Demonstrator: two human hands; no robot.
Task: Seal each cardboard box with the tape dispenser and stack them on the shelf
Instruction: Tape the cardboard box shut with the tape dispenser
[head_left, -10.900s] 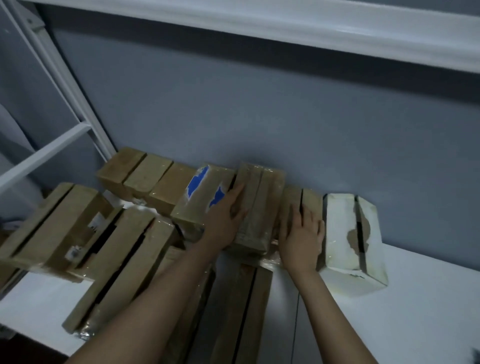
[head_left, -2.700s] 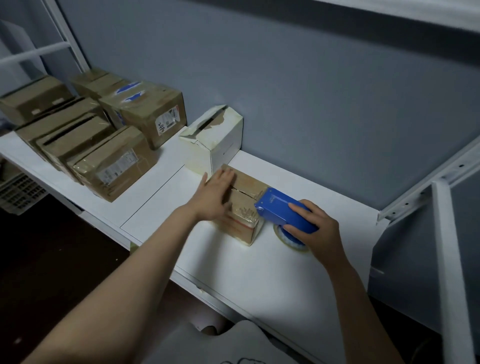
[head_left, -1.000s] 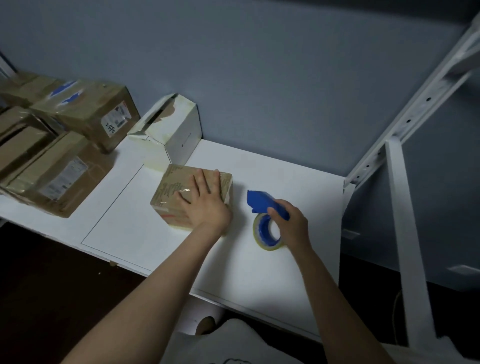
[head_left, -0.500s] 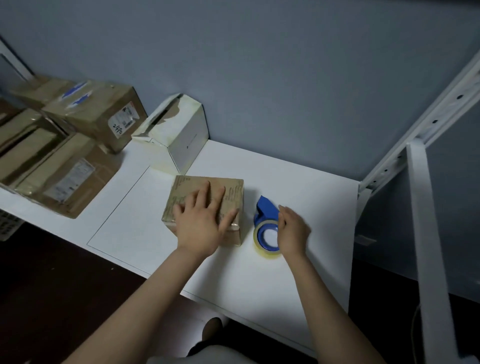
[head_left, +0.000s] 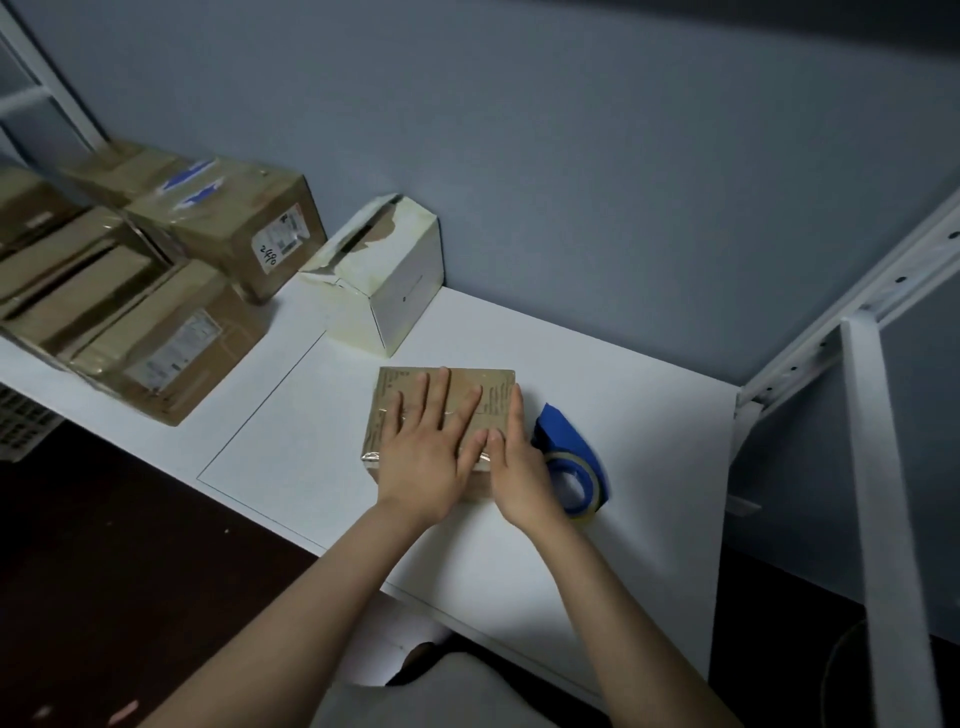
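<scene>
A small, flat brown cardboard box (head_left: 457, 387), covered in glossy clear tape, is seen lying near the middle of the white shelf board (head_left: 639, 410). It is set just in front of a white cardboard box with torn top flaps (head_left: 400, 291), which is stood against the blue-grey wall (head_left: 571, 156).

The left hand (head_left: 423, 467) is laid flat on top of the flat brown cardboard box, with its fingers straight and spread wide. Nothing is gripped by it. The right hand (head_left: 522, 470) is placed along the box's right edge, its fingers straight and held close together, the tips pressed on the top by that edge. The two hands are touching at the near right corner of the box.

A blue plastic tape dispenser (head_left: 563, 431), loaded with a roll of tape, is rested on the board just to the right of the box. It is partly hidden behind the right hand, and whether it is touched by that hand cannot be told.

Several larger brown cardboard boxes are grouped on the left part of the board. One of them, a labelled brown carton (head_left: 244, 223), is marked "2490" by hand and is crossed with blue strips on top. A white metal shelf post (head_left: 883, 519) is seen at the right.
</scene>
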